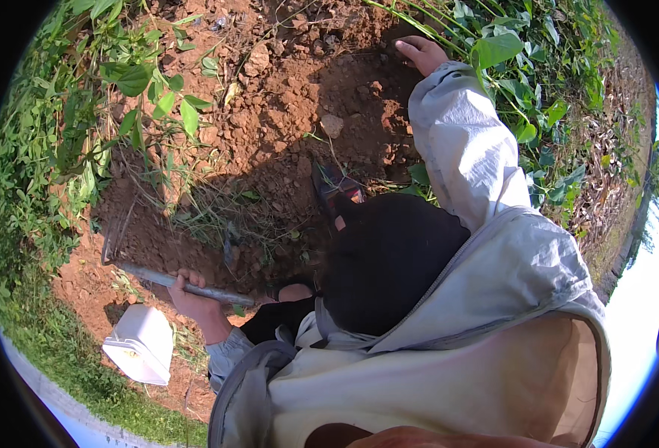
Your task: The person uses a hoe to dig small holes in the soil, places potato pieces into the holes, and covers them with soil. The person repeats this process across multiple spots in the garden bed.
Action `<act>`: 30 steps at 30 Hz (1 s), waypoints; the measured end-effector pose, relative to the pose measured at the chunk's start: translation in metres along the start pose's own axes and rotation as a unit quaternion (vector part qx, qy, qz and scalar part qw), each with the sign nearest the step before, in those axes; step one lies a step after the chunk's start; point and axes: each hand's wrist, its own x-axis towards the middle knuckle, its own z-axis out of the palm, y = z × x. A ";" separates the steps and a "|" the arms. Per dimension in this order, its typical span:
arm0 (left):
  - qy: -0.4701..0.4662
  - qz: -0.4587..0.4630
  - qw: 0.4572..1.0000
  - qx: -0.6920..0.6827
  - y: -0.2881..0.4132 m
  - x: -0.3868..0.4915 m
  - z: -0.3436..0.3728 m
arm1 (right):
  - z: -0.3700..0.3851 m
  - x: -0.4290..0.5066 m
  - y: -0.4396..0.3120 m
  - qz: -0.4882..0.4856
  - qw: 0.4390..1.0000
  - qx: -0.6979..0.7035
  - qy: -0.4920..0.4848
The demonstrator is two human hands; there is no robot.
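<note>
My left hand (195, 302) is closed around the tubular metal handle (189, 285) of a hand tool, at the lower left. A thin, bent metal part (108, 241) shows at the handle's far end, over dark soil; the kind of tool cannot be told. At the upper right my right hand (422, 53) reaches down to the reddish-brown soil (285, 112), beside green plant stems (447, 36). Its thumb shows, but its other fingers are partly hidden in shadow, so its grip is unclear. Cut or pulled grass (234, 218) lies on the soil between my hands.
A white plastic bucket (145, 341) is on the ground near my left hand. Leafy green plants (44, 162) grow along the left, with more vines (536, 73) at the right. Stones (332, 126) and clods lie in the soil. My dark-clothed knee (396, 257) is in the foreground.
</note>
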 end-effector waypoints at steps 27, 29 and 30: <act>-0.228 -0.086 0.903 0.353 -0.070 -0.039 0.082 | 0.093 -0.089 0.025 0.100 0.945 0.217 -0.226; -0.230 -0.091 0.898 0.365 -0.068 -0.039 0.084 | 0.100 -0.090 0.030 0.081 0.951 0.224 -0.197; -0.229 -0.098 0.895 0.369 -0.066 -0.038 0.085 | 0.103 -0.089 0.033 0.071 0.954 0.227 -0.183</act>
